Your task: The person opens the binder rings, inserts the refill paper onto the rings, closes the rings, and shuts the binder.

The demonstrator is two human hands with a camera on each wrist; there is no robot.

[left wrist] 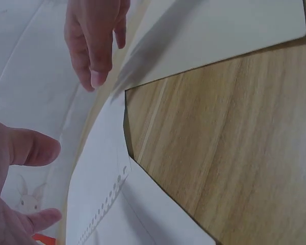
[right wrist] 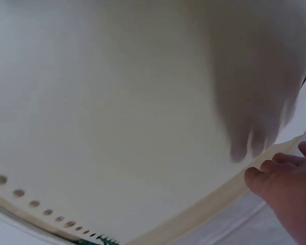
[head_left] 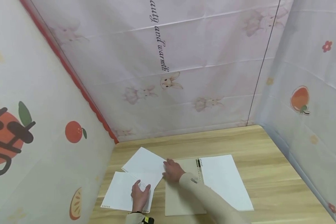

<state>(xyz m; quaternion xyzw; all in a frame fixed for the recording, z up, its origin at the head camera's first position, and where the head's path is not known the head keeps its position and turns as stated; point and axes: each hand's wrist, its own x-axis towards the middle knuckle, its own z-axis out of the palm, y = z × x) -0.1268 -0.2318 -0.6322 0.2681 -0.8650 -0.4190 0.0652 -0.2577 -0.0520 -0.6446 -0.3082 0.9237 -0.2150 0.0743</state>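
Note:
Two loose white sheets with punched holes lie overlapping on the left of the table, an upper sheet (head_left: 142, 160) and a lower sheet (head_left: 117, 191). My left hand (head_left: 139, 196) is over the lower sheet, thumb and fingers spread apart with nothing between them. At the upper sheet's right corner is my right hand (head_left: 173, 171), its fingers extended and its shadow falling on a beige punched page (head_left: 173, 202). The right wrist view shows this page's row of holes and the right fingers (right wrist: 280, 168) near its edge. To its right lies a white page (head_left: 224, 180) with holes.
The wood-grain table (head_left: 271, 183) ends against a printed fabric wall (head_left: 184, 115) at the back. Similar fabric walls stand at left and right. A small dark piece (head_left: 198, 163) sits at the top of the seam between the beige and white pages.

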